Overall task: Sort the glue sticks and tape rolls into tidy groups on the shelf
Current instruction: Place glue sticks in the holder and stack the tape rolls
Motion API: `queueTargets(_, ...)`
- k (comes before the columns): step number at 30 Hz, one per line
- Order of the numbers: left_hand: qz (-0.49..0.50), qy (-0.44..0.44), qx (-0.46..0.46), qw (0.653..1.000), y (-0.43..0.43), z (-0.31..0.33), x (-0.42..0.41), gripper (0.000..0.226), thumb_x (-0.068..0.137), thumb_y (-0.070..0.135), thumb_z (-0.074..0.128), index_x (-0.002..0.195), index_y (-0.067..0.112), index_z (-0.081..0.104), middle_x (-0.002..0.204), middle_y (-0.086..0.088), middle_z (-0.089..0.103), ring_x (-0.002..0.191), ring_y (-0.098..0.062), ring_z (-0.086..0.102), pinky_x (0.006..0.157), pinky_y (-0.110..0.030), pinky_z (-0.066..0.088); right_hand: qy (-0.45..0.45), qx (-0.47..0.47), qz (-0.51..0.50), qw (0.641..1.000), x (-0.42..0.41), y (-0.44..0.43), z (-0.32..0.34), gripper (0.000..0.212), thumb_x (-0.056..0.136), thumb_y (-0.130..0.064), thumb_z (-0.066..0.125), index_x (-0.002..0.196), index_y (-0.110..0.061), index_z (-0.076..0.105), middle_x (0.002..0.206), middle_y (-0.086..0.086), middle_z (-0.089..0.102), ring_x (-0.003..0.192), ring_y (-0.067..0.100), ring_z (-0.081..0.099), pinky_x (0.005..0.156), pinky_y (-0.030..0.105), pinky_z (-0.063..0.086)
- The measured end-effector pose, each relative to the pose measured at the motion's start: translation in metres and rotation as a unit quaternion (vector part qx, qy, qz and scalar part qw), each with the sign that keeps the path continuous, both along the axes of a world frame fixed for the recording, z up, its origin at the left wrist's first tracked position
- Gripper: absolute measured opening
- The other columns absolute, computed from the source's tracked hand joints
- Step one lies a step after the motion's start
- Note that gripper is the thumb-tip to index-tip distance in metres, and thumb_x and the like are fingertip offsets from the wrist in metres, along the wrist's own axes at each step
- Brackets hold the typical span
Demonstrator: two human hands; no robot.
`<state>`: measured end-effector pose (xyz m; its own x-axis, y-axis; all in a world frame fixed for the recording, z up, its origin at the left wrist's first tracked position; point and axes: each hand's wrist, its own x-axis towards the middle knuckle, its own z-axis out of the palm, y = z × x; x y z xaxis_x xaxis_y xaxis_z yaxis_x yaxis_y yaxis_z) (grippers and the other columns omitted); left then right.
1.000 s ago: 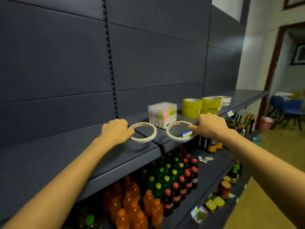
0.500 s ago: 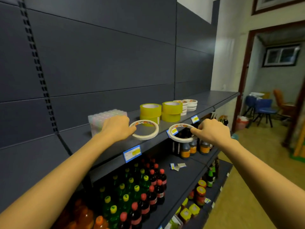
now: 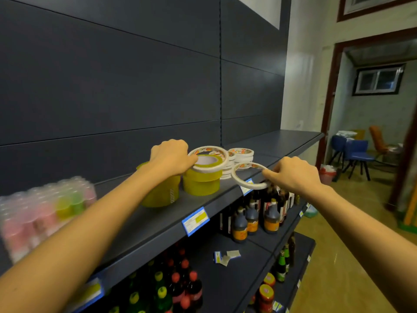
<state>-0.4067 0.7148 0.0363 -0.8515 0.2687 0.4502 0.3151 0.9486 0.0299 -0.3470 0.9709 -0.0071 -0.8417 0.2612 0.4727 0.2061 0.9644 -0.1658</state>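
My left hand (image 3: 169,157) grips a thin white tape roll (image 3: 223,163) and holds it over a stack of yellow tape rolls (image 3: 201,182). A second yellow stack (image 3: 161,195) stands partly under my left wrist. My right hand (image 3: 293,175) pinches another thin white tape roll (image 3: 239,180) above the front edge of the dark shelf (image 3: 155,220). Just behind it sit stacks of white tape rolls (image 3: 241,154). A wrapped pack of pastel glue sticks (image 3: 42,211) stands blurred at the left on the same shelf.
Below are shelves with dark sauce bottles (image 3: 252,220), soda bottles (image 3: 178,288) and jars (image 3: 266,294). Blue price tags (image 3: 195,220) hang on the shelf edge. The shelf runs on to the right (image 3: 282,141). A doorway with chairs (image 3: 358,154) lies at far right.
Both hands have carried their white tape rolls rightward along the shelf, past the glue sticks, to the yellow and white tape stacks. The view has shifted right with them.
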Motion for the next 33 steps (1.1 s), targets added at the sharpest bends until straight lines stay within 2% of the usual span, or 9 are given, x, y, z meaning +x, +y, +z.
queueTargets(4,0.021,-0.001,0.014,1.0,0.037,0.004,-0.037,0.042,0.091,0.041,0.048,0.056,0.019,0.041,0.058,0.002,0.043,0.055,-0.013,0.04,0.063,-0.031,0.034,0.002,-0.004,0.012,1.0,-0.038,0.03,0.003,0.053,0.085,-0.06,0.048,0.071,-0.016,0.073,0.062,0.002,0.059,0.062,0.023,0.057,0.055,0.027,0.041)
queueTargets(10,0.075,-0.011,0.02,0.997,0.075,0.001,-0.086,0.041,0.09,0.045,0.049,0.062,0.015,0.046,0.058,0.002,0.042,0.064,-0.016,0.046,0.065,-0.032,0.036,0.012,-0.016,0.045,0.999,-0.1,0.075,0.01,0.047,0.084,-0.059,0.049,0.077,-0.019,0.073,0.061,0.0,0.053,0.064,0.023,0.052,0.056,0.027,0.037)
queueTargets(14,0.117,-0.018,0.011,0.993,0.097,-0.001,-0.112,0.044,0.09,0.044,0.05,0.057,0.017,0.042,0.058,0.003,0.043,0.054,-0.011,0.04,0.064,-0.032,0.036,0.005,-0.029,0.082,0.996,-0.145,0.1,0.017,0.052,0.085,-0.06,0.048,0.078,-0.015,0.074,0.06,-0.001,0.052,0.061,0.021,0.05,0.05,0.025,0.03)
queueTargets(18,0.168,-0.017,0.002,0.986,0.115,0.0,-0.132,0.044,0.09,0.041,0.051,0.055,0.017,0.04,0.057,0.002,0.043,0.057,-0.014,0.043,0.063,-0.031,0.036,0.002,-0.023,0.128,0.991,-0.188,0.118,0.026,0.054,0.086,-0.058,0.048,0.082,-0.011,0.074,0.058,-0.001,0.048,0.053,0.016,0.044,0.048,0.023,0.028)
queueTargets(22,0.197,-0.071,0.034,0.977,0.124,-0.004,-0.144,0.045,0.088,0.044,0.052,0.055,0.016,0.045,0.056,0.002,0.045,0.058,-0.014,0.045,0.06,-0.029,0.036,-0.008,-0.025,0.176,0.984,-0.222,0.127,0.027,0.055,0.087,-0.055,0.048,0.079,-0.007,0.072,0.055,0.0,0.047,0.051,0.015,0.042,0.048,0.022,0.028)
queueTargets(26,0.253,-0.088,-0.013,0.963,0.13,-0.012,-0.144,0.037,0.086,0.044,0.056,0.063,0.015,0.049,0.061,0.002,0.049,0.069,-0.017,0.051,0.067,-0.031,0.04,-0.028,-0.023,0.215,0.976,-0.247,0.124,0.022,0.052,0.087,-0.057,0.048,0.063,-0.013,0.061,0.057,-0.001,0.047,0.052,0.014,0.043,0.049,0.023,0.029)
queueTargets(28,0.261,-0.056,-0.006,0.964,0.131,-0.014,-0.141,0.032,0.085,0.045,0.057,0.075,0.014,0.056,0.07,0.001,0.056,0.073,-0.019,0.054,0.068,-0.031,0.041,-0.048,-0.015,0.229,0.972,-0.258,0.121,0.019,0.052,0.087,-0.059,0.046,0.073,-0.013,0.065,0.061,-0.001,0.05,0.057,0.016,0.047,0.054,0.025,0.033)
queueTargets(31,0.271,0.048,0.008,0.961,0.127,-0.015,-0.126,0.033,0.087,0.047,0.054,0.088,0.015,0.062,0.084,-0.004,0.065,0.076,-0.021,0.059,0.066,-0.029,0.042,-0.09,0.021,0.236,0.967,-0.268,0.117,0.015,0.052,0.088,-0.06,0.045,0.092,-0.013,0.066,0.082,0.003,0.057,0.083,0.025,0.059,0.068,0.029,0.039)
queueTargets(33,0.286,0.113,0.005,0.952,0.12,-0.015,-0.113,0.031,0.088,0.046,0.051,0.092,0.017,0.061,0.092,-0.006,0.068,0.085,-0.027,0.062,0.067,-0.031,0.04,-0.066,0.05,0.232,0.969,-0.271,0.115,0.016,0.046,0.089,-0.057,0.047,0.096,-0.014,0.063,0.095,0.006,0.063,0.092,0.028,0.06,0.069,0.029,0.038)
